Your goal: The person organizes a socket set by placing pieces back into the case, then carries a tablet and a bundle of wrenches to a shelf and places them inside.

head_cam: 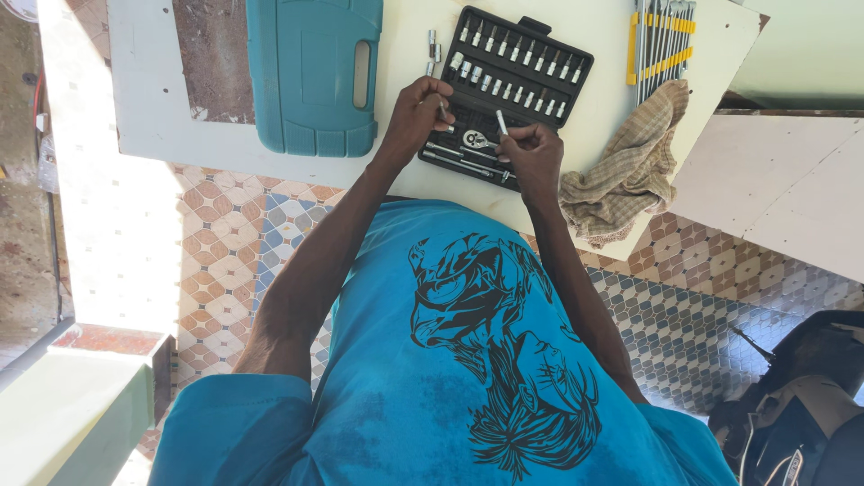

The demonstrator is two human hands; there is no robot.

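Note:
An open black socket set case point(576, 67) lies on a white board point(153, 99), with rows of silver sockets and a ratchet handle inside. My left hand point(416, 115) rests at the case's left edge, its fingers pinched on a small metal piece that is mostly hidden. My right hand point(533, 155) sits over the case's near edge and holds a thin silver bit point(501, 122) upright between the fingertips. A few loose sockets point(433, 47) stand on the board just left of the case.
A shut teal tool case point(315, 72) lies to the left. A row of wrenches in a yellow holder point(661, 40) and a checked cloth point(630, 166) lie to the right. Patterned floor tiles point(225, 252) show below the board. A dark bulky object point(792, 405) sits at the lower right.

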